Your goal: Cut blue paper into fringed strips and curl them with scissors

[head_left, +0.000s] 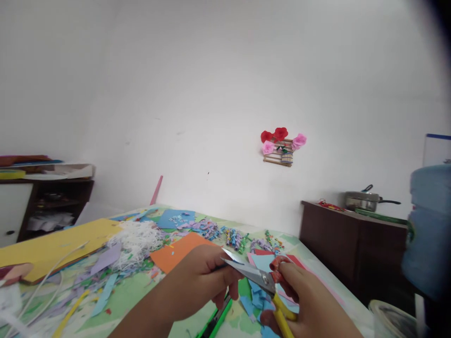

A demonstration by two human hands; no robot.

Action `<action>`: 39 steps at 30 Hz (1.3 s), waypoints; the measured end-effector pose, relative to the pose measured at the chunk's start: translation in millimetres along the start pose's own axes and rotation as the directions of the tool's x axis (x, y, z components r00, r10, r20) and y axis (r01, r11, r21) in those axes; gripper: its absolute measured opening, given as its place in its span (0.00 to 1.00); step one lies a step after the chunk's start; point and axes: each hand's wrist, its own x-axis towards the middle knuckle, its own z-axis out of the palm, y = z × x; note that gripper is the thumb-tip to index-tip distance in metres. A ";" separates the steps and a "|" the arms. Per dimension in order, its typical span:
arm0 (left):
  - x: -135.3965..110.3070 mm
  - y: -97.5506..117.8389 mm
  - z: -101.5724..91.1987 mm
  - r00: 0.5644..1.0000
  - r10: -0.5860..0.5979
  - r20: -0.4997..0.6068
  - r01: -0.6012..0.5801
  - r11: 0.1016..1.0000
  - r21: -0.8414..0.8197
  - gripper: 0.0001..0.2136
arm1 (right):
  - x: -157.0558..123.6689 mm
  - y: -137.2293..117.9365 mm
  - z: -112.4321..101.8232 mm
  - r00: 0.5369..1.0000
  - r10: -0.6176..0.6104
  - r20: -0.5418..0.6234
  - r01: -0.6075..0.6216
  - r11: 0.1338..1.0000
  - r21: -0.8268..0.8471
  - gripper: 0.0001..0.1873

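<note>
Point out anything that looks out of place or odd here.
The white string lies in a loose tangle left of the orange paper, and colored paper scraps are strewn across the tablecloth, which looks untidy rather than damaged.

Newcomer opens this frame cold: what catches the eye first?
Probably the yellow-handled scissors at lower centre, held in the right hand, blades parted and pointing toward the left hand. Next, likely the red and pink flowers mounted right of centre on the pale wall. Then the tangle of white strands on the cluttered table, left of an orange sheet.
</note>
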 end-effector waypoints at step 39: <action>1.8 -5.6 5.9 0.986 0.136 -0.100 -0.108 0.964 0.244 0.10 | -3.1 0.6 -1.0 0.987 0.079 0.139 -0.093 0.991 0.093 0.22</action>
